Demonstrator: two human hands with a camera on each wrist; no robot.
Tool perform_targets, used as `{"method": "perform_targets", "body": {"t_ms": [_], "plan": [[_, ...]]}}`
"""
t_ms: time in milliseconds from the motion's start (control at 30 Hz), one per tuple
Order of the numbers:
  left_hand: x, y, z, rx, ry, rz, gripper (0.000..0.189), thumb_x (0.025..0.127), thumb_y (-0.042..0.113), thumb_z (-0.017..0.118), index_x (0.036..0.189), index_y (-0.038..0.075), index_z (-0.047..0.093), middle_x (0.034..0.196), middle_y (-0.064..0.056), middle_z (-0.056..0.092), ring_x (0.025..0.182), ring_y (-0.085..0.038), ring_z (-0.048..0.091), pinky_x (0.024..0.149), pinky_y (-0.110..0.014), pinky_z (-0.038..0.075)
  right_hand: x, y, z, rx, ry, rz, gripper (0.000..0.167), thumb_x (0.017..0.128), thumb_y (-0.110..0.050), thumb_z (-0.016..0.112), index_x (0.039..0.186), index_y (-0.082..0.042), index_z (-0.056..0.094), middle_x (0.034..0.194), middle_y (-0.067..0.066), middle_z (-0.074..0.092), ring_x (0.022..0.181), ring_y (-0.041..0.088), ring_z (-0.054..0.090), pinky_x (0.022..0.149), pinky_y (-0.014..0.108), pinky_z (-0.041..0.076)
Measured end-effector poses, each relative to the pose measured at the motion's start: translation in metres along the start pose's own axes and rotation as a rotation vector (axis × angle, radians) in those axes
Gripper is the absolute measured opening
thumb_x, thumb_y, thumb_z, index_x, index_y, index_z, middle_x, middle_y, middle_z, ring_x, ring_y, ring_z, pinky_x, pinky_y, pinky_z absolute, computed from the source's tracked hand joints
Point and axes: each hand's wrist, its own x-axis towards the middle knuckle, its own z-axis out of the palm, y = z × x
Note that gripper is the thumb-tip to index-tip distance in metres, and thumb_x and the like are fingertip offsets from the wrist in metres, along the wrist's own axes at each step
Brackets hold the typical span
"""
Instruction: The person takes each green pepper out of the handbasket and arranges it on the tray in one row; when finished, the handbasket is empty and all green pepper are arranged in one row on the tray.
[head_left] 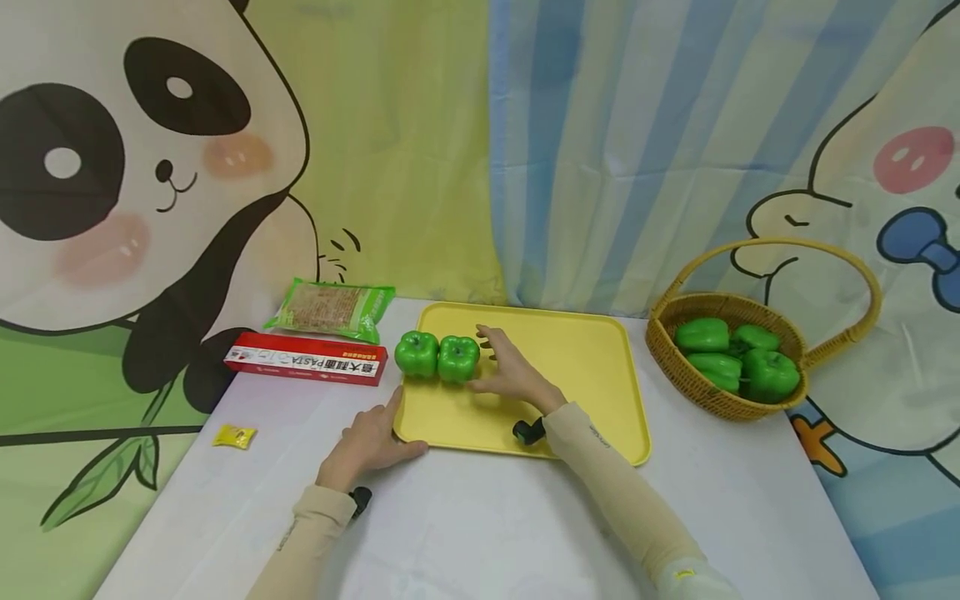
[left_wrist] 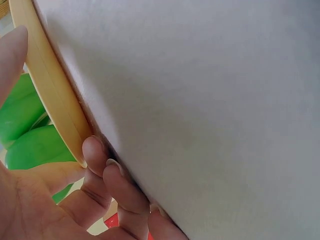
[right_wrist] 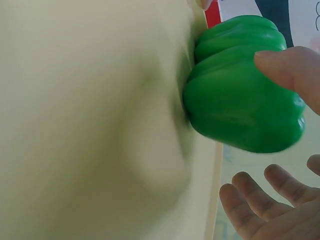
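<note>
Two green bell peppers stand side by side at the left end of a yellow tray: a left pepper and a right pepper. My left hand grips the tray's near left corner, thumb along the front edge and index finger at the left side. Its other fingers are curled by the rim in the left wrist view. My right hand is over the tray, just right of the right pepper, thumb and fingers spread apart. In the right wrist view its thumb overlaps the nearer pepper.
On the right, a wicker basket with a tall handle contains several green peppers. Left of the tray lie a red pasta box, a green-edged food packet and a small yellow packet. A printed curtain hangs behind the white table.
</note>
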Motion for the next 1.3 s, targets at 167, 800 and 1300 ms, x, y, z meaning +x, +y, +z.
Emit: {"method": "perform_targets", "body": {"t_ms": [167, 800, 1300], "plan": [[0.001, 0.000, -0.002, 0.006, 0.001, 0.002, 0.116, 0.077, 0.064, 0.076, 0.162, 0.011, 0.017, 0.138, -0.023, 0.057, 0.119, -0.041, 0.059, 0.096, -0.073, 0.043, -0.013, 0.003, -0.014, 0.018, 0.018, 0.000, 0.100, 0.082, -0.025, 0.083, 0.159, -0.008, 0.021, 0.154, 0.021, 0.035, 0.139, 0.044, 0.042, 0.113, 0.059, 0.040], [-0.001, 0.000, 0.000, -0.007, -0.016, -0.016, 0.116, 0.078, 0.064, 0.075, 0.162, 0.011, 0.016, 0.137, -0.022, 0.058, 0.116, -0.038, 0.059, 0.096, -0.072, 0.043, -0.073, 0.008, -0.057, -0.024, 0.121, 0.002, 0.093, 0.085, -0.028, 0.081, 0.158, -0.012, 0.025, 0.152, 0.018, 0.039, 0.140, 0.041, 0.042, 0.110, 0.059, 0.042], [0.002, -0.001, -0.001, -0.010, -0.027, 0.003, 0.117, 0.078, 0.067, 0.073, 0.163, 0.012, 0.014, 0.139, -0.024, 0.056, 0.121, -0.042, 0.057, 0.098, -0.072, 0.043, -0.136, 0.036, -0.096, -0.113, 0.312, 0.058, 0.088, 0.085, -0.023, 0.081, 0.155, -0.009, 0.030, 0.151, 0.021, 0.039, 0.138, 0.040, 0.043, 0.106, 0.058, 0.044]]}}
